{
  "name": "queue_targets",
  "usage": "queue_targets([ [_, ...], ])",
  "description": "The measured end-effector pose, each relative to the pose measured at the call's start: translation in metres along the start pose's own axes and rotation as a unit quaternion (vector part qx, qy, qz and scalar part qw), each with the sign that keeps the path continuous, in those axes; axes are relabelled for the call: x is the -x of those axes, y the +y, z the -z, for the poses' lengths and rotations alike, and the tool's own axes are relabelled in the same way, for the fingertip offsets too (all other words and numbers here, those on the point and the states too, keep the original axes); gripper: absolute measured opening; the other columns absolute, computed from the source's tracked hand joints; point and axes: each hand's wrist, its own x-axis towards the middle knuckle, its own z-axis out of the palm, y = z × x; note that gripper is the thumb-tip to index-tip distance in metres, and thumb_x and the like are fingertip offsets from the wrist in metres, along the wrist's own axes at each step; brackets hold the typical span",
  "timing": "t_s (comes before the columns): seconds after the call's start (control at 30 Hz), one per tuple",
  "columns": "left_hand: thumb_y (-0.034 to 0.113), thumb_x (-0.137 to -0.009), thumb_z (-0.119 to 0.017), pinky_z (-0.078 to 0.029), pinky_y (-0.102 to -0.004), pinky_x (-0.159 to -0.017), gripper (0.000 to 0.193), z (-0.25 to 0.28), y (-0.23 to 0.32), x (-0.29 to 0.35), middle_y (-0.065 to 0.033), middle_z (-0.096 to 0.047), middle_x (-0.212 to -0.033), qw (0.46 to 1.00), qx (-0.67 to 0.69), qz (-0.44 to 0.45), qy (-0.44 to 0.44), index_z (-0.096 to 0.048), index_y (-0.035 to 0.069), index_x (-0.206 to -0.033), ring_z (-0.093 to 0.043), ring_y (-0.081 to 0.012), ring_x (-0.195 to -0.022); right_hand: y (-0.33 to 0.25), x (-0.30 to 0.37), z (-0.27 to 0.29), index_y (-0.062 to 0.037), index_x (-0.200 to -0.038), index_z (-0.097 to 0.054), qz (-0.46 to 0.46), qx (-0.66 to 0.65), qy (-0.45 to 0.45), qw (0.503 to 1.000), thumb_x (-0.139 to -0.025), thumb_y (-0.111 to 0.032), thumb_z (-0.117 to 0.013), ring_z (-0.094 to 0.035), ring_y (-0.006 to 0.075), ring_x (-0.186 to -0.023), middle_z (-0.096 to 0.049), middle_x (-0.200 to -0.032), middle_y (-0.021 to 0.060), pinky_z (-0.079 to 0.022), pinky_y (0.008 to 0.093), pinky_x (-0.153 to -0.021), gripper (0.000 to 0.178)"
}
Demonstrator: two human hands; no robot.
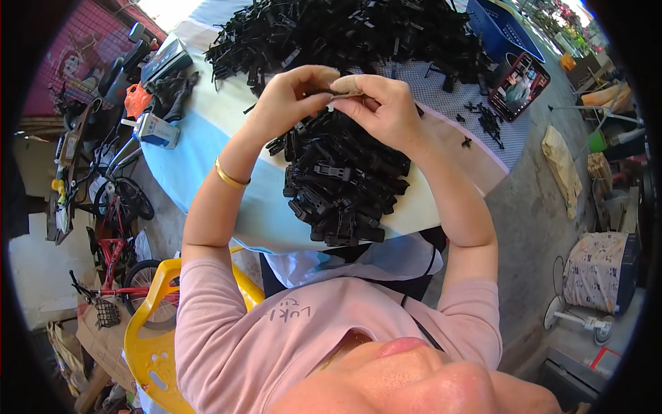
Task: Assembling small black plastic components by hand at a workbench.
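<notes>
Both of my hands meet over the middle of the table, between two piles of black plastic parts. My left hand (292, 102) is pinched on one end of a small dark part (339, 95). My right hand (383, 107) pinches the other end, thumb and index finger pressed together. The fingers hide much of the part, so its exact kind cannot be made out. Just below my hands lies a heap of black plastic clips or brackets (334, 169), reaching toward the near table edge. A larger heap of similar black parts (365, 34) covers the far side.
A phone (518, 87) leans at the table's right, beside scattered tiny black pieces (489, 123). Behind it stands a blue plastic basket (507, 31). At the left sit a small blue-white box (158, 130) and dark gloves (172, 96). A yellow chair (146, 338) is left of me.
</notes>
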Motion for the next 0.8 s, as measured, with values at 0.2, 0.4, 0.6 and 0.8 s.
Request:
queue_targets([
  [0.2,0.002,-0.079,-0.06,-0.046,-0.02,-0.068,0.041,-0.01,0.004,0.01,-0.0062,-0.061,-0.087,0.933,0.358,0.021,0.04,-0.047,-0.003,-0.117,-0.056,-0.009,-0.078,-0.02,-0.004,0.004,0.0016,-0.08,-0.06,-0.003,0.0,-0.013,1.0,-0.075,-0.006,-0.069,-0.059,0.0077,-0.069,-0.063,-0.075,0.0046,-0.049,0.0209,-0.062,0.013],
  [0.4,-0.005,-0.074,-0.063,-0.045,-0.0266,-0.087,0.059,-0.019,0.021,0.023,-0.0105,-0.053,-0.114,0.969,0.242,-0.043,0.018,-0.038,-0.001,-0.127,-0.056,-0.0144,-0.097,-0.023,-0.004,-0.001,-0.0004,-0.08,-0.06,-0.151,-0.073,0.027,0.986,-0.075,-0.009,-0.07,-0.056,0.0058,-0.068,-0.062,-0.074,0.0014,-0.046,0.0194,-0.063,0.015],
  [0.6,-0.006,-0.073,-0.065,-0.048,-0.025,-0.081,0.054,-0.021,0.022,0.025,-0.0081,-0.057,-0.109,0.992,0.032,-0.109,0.052,-0.044,0.001,-0.122,-0.057,-0.0142,-0.095,-0.011,-0.004,0.004,-0.0028,-0.085,-0.059,-0.268,-0.166,-0.03,0.948,-0.077,-0.02,-0.069,-0.047,0.0028,-0.057,-0.055,-0.068,-0.0016,-0.038,0.0151,-0.052,0.021],
  [0.8,-0.005,-0.076,-0.062,-0.049,-0.0251,-0.08,0.037,-0.014,0.009,0.019,-0.0082,-0.06,-0.099,0.958,0.28,-0.058,0.035,-0.05,0.0,-0.112,-0.059,-0.0129,-0.089,-0.021,-0.006,0.003,-0.0023,-0.096,-0.06,-0.311,-0.238,-0.037,0.919,-0.088,-0.02,-0.054,-0.036,-0.0006,-0.051,-0.047,-0.063,-0.0042,-0.026,0.0133,-0.044,0.02],
])
